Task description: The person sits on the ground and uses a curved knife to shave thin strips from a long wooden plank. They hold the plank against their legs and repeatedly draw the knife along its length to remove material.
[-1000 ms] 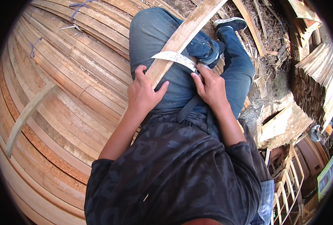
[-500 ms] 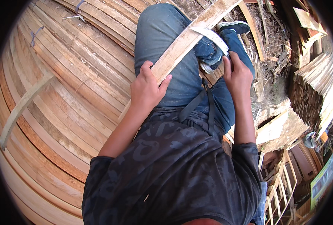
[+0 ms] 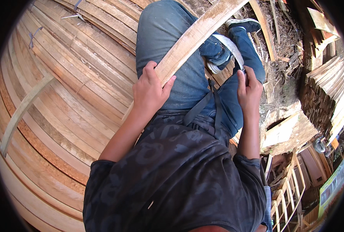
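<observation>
A long wooden plank (image 3: 195, 40) lies slantwise over my left thigh, its far end running out at the top edge. My left hand (image 3: 150, 87) is closed round its near part, thumb on the right edge. A knife with a long, curved, pale blade (image 3: 233, 49) is in my right hand (image 3: 250, 87), fingers wrapped round its handle, which is mostly hidden. The blade points up and to the left, apart from the plank, above my lower legs.
Stacked long planks (image 3: 71, 112) fill the left side, with a short crosswise strip (image 3: 27, 110) on them. At the right stands a pile of thin wood strips (image 3: 330, 89). A wooden block (image 3: 284, 133) is beside my right arm. Shavings (image 3: 280, 65) litter the ground.
My right hand has drawn back a little down and to the right with the knife, and the blade has come away from the plank's edge. My left hand still grips the plank.
</observation>
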### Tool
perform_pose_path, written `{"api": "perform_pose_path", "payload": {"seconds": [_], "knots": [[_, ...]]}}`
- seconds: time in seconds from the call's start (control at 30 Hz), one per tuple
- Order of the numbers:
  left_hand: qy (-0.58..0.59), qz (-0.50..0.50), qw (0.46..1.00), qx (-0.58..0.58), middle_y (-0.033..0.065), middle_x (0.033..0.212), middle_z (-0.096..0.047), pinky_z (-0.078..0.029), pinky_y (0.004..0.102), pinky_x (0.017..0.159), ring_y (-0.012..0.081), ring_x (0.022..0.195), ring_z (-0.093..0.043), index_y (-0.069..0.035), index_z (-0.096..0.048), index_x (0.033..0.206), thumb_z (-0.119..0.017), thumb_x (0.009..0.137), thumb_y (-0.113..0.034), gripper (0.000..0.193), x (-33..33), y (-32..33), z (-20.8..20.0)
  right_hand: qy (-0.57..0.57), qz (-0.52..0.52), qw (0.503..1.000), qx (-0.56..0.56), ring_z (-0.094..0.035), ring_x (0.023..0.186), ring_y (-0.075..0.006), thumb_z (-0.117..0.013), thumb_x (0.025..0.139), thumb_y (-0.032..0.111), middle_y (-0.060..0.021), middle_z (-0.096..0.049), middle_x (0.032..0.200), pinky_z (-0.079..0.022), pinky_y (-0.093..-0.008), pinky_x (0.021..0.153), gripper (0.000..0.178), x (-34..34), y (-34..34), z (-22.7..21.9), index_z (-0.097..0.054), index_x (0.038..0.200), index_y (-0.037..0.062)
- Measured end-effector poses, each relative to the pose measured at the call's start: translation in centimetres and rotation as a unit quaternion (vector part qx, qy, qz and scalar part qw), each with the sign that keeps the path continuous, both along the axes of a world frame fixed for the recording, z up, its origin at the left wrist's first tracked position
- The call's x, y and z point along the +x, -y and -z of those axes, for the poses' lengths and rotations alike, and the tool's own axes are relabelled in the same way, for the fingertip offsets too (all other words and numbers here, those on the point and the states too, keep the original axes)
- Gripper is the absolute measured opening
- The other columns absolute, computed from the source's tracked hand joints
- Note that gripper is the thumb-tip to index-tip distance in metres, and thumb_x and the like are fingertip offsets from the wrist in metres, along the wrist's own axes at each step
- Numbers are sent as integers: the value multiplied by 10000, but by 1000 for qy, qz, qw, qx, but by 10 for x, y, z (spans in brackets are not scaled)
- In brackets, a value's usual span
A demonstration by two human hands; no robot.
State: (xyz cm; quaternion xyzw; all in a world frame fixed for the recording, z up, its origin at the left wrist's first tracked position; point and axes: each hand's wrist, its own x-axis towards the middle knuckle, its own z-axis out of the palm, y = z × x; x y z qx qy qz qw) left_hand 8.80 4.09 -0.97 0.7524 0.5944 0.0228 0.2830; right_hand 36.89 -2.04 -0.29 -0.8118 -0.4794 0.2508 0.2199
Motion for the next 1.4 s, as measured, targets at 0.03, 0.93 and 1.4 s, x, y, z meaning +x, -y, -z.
{"api": "perform_pose_path", "payload": {"seconds": [0.03, 0.93, 1.4], "knots": [[-5, -3, 1000, -1, 245, 1020, -618, -516, 504, 675, 417, 838, -655, 19, -378, 1268, -671, 880, -435, 666, 0, 0, -1, -36, -39, 999, 5, -617, 565, -296, -650, 939, 229, -151, -615, 668, -462, -384, 543, 207, -19, -5, 0, -650, 1027, 42], [15, -27, 999, 39, 242, 952, -633, -515, 505, 661, 428, 804, -657, -6, -386, 1250, -683, 872, -440, 648, -3, 5, 4, 95, 9, 995, -28, -657, 642, -324, -610, 962, 325, -135, -667, 741, -472, -407, 568, 279, 30, -49, 17, -678, 1079, 81], [0, -10, 1000, 4, 233, 1002, -610, -521, 505, 650, 409, 820, -657, -6, -394, 1238, -679, 869, -436, 635, 1, -2, 2, 10, 163, 985, 58, -354, 543, -62, -548, 1021, 277, 32, -415, 611, -285, -265, 489, 289, 80, 29, 37, -615, 954, 4]]}}
